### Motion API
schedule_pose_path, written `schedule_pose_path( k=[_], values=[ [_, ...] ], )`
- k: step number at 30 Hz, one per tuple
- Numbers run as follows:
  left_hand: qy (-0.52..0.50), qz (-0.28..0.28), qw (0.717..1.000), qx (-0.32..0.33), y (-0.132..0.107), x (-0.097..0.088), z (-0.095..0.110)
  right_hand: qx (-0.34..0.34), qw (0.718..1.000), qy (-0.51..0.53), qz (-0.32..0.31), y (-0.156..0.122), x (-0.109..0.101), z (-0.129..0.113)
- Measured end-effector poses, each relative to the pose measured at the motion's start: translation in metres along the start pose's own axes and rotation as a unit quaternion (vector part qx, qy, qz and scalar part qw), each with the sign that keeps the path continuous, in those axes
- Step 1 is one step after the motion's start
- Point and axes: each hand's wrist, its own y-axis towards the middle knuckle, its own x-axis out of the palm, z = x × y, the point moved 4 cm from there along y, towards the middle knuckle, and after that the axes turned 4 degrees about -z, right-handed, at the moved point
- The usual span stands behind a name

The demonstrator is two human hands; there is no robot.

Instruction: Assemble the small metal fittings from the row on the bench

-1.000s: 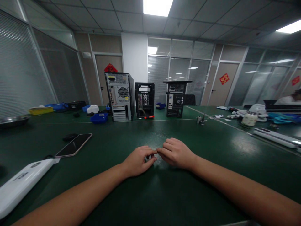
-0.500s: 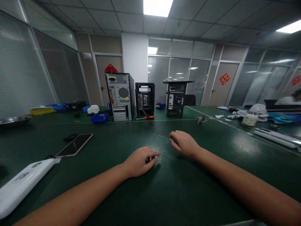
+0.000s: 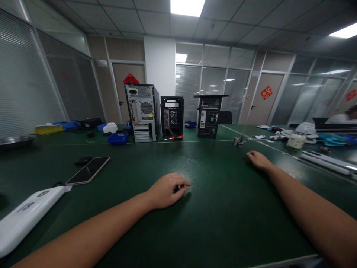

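My left hand (image 3: 169, 190) rests on the green tabletop (image 3: 212, 223) in the middle, palm down. Its fingers are loosely curled, with the index finger and thumb tips apart; a small dark gap shows between them and I make out no object there. Farther right, my right hand (image 3: 259, 160) is low over the table, its fingers drawn together and partly hidden behind the knuckles. Whether it pinches something small cannot be seen. Nearest to it are small metal pieces (image 3: 239, 141), just beyond and to the left of the fingers.
Three computer cases, a tall one (image 3: 141, 111), a smaller black one (image 3: 172, 102) and another (image 3: 208, 115), stand at the back. A red screwdriver (image 3: 177, 137) lies before them. Blue bin (image 3: 118, 139), phone (image 3: 89, 171) and white device (image 3: 30, 216) are left; a jar (image 3: 296, 140) stands right.
My right hand has moved to the right across the table, away from my left hand and toward the small metal pieces. The left hand has stayed almost where it was.
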Motion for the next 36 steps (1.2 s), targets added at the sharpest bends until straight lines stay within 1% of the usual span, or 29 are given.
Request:
schedule_pose_path(
  k=[3, 6, 8, 10, 13, 16, 19, 22, 25, 27, 32, 34, 36],
  values=[
    [-0.001, -0.003, 1.0, -0.002, 0.001, 0.002, 0.0, 0.018, 1.0, -0.001, -0.01, 0.004, 0.004, 0.009],
    [-0.002, -0.002, 1.0, 0.0, 0.001, 0.002, 0.001, 0.015, 1.0, -0.002, 0.016, 0.001, 0.001, 0.005],
    [-0.004, -0.003, 1.0, 0.001, 0.001, 0.002, 0.002, 0.013, 0.998, -0.012, 0.063, -0.005, -0.01, -0.002],
    [-0.006, -0.004, 1.0, 0.002, 0.001, 0.003, 0.002, 0.002, 0.993, -0.016, 0.116, -0.012, -0.026, -0.009],
    [-0.007, -0.002, 1.0, 0.01, 0.003, 0.004, 0.001, -0.027, 0.986, 0.003, 0.164, -0.021, -0.047, -0.016],
    [-0.007, 0.003, 1.0, 0.017, 0.004, 0.005, 0.0, -0.025, 0.978, 0.038, 0.206, -0.025, -0.061, -0.009],
    [-0.008, 0.004, 1.0, 0.016, 0.004, 0.004, -0.001, -0.027, 0.968, 0.081, 0.235, -0.025, -0.068, 0.005],
    [-0.012, 0.0, 1.0, 0.014, 0.006, 0.004, 0.0, -0.011, 0.969, 0.081, 0.234, -0.021, -0.075, 0.021],
    [-0.017, 0.0, 1.0, 0.018, 0.009, 0.004, 0.003, 0.007, 0.978, 0.015, 0.21, -0.017, -0.081, 0.031],
    [-0.019, 0.002, 1.0, 0.022, 0.011, 0.005, 0.006, 0.01, 0.98, -0.01, 0.199, -0.015, -0.085, 0.035],
    [-0.019, 0.002, 1.0, 0.022, 0.014, 0.006, 0.009, -0.008, 0.982, -0.022, 0.188, -0.014, -0.089, 0.041],
    [-0.019, 0.002, 1.0, 0.024, 0.013, 0.005, 0.01, -0.02, 0.982, -0.048, 0.181, -0.013, -0.09, 0.041],
    [-0.019, 0.001, 1.0, 0.022, 0.012, 0.003, 0.01, -0.031, 0.984, -0.076, 0.158, -0.012, -0.089, 0.04]
  ],
)
